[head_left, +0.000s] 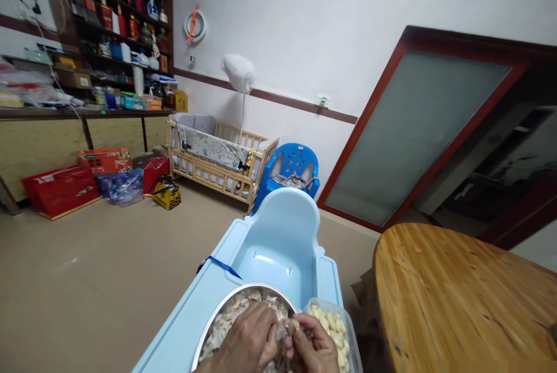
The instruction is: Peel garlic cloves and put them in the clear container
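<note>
Two bare hands are held low at the bottom edge of the head view, the left hand (pixel 248 341) and the right hand (pixel 312 347) brought close together above a steel bowl (pixel 243 295) heaped with pale, papery garlic skins (pixel 228 323). Both hands are curled nearly shut with the fingers bent inward, and a small garlic clove (pixel 294 324) appears to be pinched between them, though the fingertips are partly hidden and the exact grip is hard to make out. The wrists and forearms are cut off by the frame.

Just right of the bowl, a clear plastic tub (pixel 354 341) is packed with peeled cloves (pixel 328 326). Both containers are set on the tray of a pale blue plastic child's seat (pixel 278 251), and a wooden desk (pixel 456 297) is seen further right.

The clove could be dropped if it slips from the fingers. Loose skins could be carried into the tub, since it is so close to the bowl. The tub, placed near the tray's edge, could be tipped if it is knocked by the right hand.
</note>
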The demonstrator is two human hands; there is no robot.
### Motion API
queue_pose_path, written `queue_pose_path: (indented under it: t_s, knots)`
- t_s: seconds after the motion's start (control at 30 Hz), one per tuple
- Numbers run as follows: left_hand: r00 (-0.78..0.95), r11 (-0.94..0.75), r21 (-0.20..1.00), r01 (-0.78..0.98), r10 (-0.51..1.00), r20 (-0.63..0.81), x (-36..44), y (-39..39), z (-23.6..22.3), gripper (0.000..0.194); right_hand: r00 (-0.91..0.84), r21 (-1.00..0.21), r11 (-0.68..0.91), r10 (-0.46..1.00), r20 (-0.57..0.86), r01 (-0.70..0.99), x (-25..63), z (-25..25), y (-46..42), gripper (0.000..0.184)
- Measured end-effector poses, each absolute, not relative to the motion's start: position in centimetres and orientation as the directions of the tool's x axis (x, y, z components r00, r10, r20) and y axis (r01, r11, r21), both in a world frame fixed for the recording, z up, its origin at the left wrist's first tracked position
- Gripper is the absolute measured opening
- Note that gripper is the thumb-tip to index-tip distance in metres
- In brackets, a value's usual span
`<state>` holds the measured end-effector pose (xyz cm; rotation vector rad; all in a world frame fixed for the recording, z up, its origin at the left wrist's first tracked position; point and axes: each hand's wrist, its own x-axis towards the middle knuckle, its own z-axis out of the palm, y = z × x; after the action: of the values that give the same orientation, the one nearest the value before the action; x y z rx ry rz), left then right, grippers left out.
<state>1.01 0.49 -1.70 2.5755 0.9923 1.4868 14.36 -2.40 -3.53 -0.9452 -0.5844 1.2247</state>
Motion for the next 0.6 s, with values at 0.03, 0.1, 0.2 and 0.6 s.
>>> queue_pose_path:
  t_s: [0.03,0.1,0.2,0.6]
  knots:
    - [0.350,-0.796,0.297,0.528,0.523,0.777,1.1,0.4,-1.8,0.022,0.258,-0.836,0.040,0.958,-0.123,-0.547,14.5,-3.5,-2.3,0.028]
    - [0.366,-0.794,0.283,0.538,0.522,0.770,1.1,0.4,-2.0,0.021,0.256,-0.825,0.037,0.957,-0.133,-0.565,14.8,-3.5,-2.2,0.027]
    - [0.403,-0.807,0.288,0.516,0.525,0.750,0.9,0.3,-2.2,0.020,0.266,-0.836,0.056,0.958,-0.109,-0.545,15.1,-3.4,-2.1,0.026]
    - [0.404,-0.638,0.716,0.284,0.757,0.515,-0.1,0.1,0.0,0.014,0.389,-0.945,0.177,0.919,0.060,-0.274,14.1,-4.3,-2.6,0.034]
